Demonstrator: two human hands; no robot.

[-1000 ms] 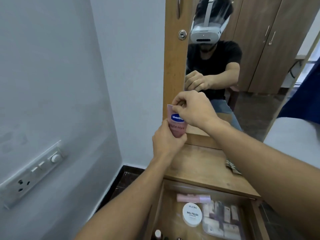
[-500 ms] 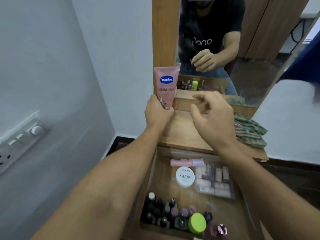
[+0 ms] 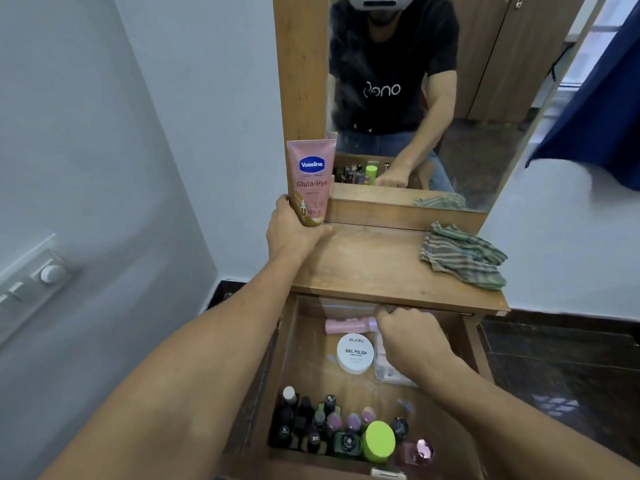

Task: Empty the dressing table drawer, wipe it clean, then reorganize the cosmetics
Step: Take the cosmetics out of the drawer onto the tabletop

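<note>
Pale grey walls [image 3: 104, 133] upper left, switch panel [image 3: 34, 282] at left edge. Wooden worktop [image 3: 374, 261] centre, wood-framed mirror [image 3: 429, 98] above, wardrobe doors [image 3: 509, 57] reflected. Dark floor [image 3: 561, 368] lower right. Blue curtain [image 3: 599, 109] upper right, daylight behind.

glossy plastic tube [image 3: 312, 181], matt wood tabletop [image 3: 381, 265], woven cloth [image 3: 462, 256]

Tabletop [image 3: 374, 268] bare at centre, between upright lotion tube [image 3: 311, 178] back left and crumpled cloth [image 3: 460, 254] right. Drawer [image 3: 474, 344]: bottles [image 3: 322, 427] crowd front (green lid among them), mid-floor open, white tub [image 3: 355, 353] and pink tube [image 3: 346, 325] block rear.
</note>
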